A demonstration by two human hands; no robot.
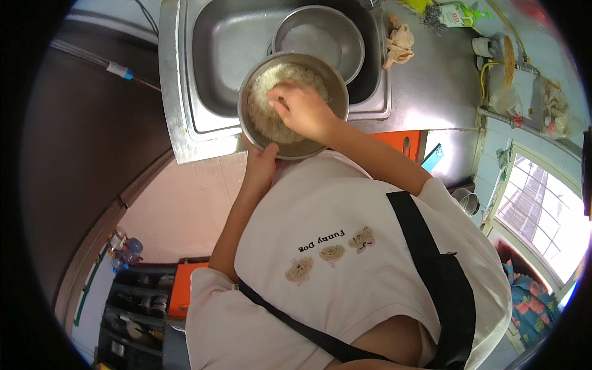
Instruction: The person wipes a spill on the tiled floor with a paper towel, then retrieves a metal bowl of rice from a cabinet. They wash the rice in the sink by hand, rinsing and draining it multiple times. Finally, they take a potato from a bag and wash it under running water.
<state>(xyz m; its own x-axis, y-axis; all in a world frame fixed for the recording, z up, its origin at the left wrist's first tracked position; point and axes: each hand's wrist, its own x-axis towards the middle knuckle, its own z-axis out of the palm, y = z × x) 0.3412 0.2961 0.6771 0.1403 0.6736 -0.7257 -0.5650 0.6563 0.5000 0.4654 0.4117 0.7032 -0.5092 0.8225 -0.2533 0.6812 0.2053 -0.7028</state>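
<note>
My left hand grips the near-left rim of a round metal bowl, thumb at its edge and the other fingers mostly hidden. White rice grains cover much of the bowl's inside. Over the rice, my right hand reaches in with bent fingers, slightly blurred; whether grains are between them is unclear. The bowl is in front of my body at the sink's near edge. Behind it, partly covered in view, a larger metal basin stands in the stainless steel sink.
Right of the sink, a crumpled cloth lies on the metal counter. A steel wool scourer and a pump bottle sit farther back. Below the counter is an orange cabinet front. A dark panel rises at left.
</note>
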